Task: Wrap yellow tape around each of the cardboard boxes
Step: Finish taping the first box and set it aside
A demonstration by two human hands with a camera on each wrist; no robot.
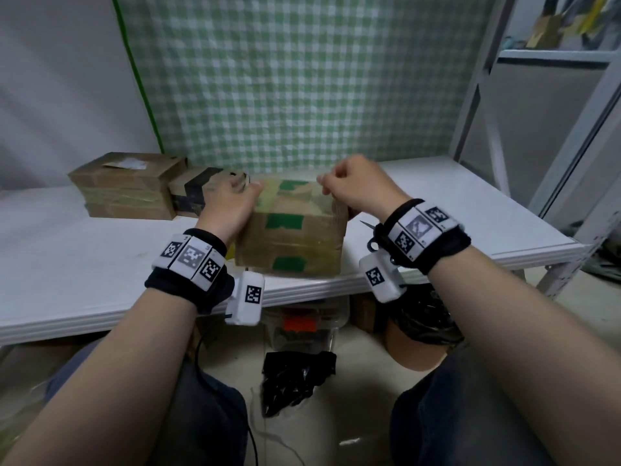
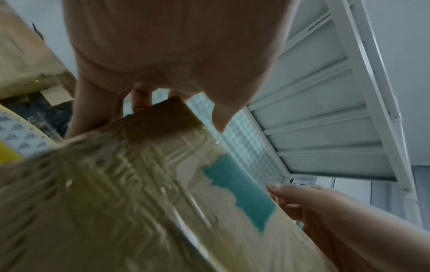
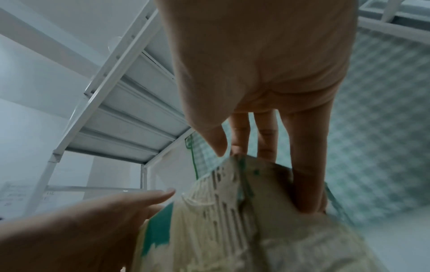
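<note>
A cardboard box (image 1: pixel 295 237) with green patches and glossy yellowish tape bands sits tilted at the white table's front edge. My left hand (image 1: pixel 235 196) grips its upper left edge and my right hand (image 1: pixel 349 188) grips its upper right edge. In the left wrist view my left hand's fingers (image 2: pixel 139 99) curl over the box's far edge (image 2: pixel 167 114), and the tape roll (image 2: pixel 14 145) shows at the left beside the box. In the right wrist view my right hand's fingers (image 3: pixel 307 165) press down the end of the box (image 3: pixel 232 211).
Two more cardboard boxes (image 1: pixel 127 185) (image 1: pixel 193 193) stand at the back left, one with black tape. Scissors (image 1: pixel 369 235) lie under my right wrist. The white table (image 1: pixel 84 257) ends at a metal shelf frame (image 1: pixel 571 163) on the right. Bags and bins sit below.
</note>
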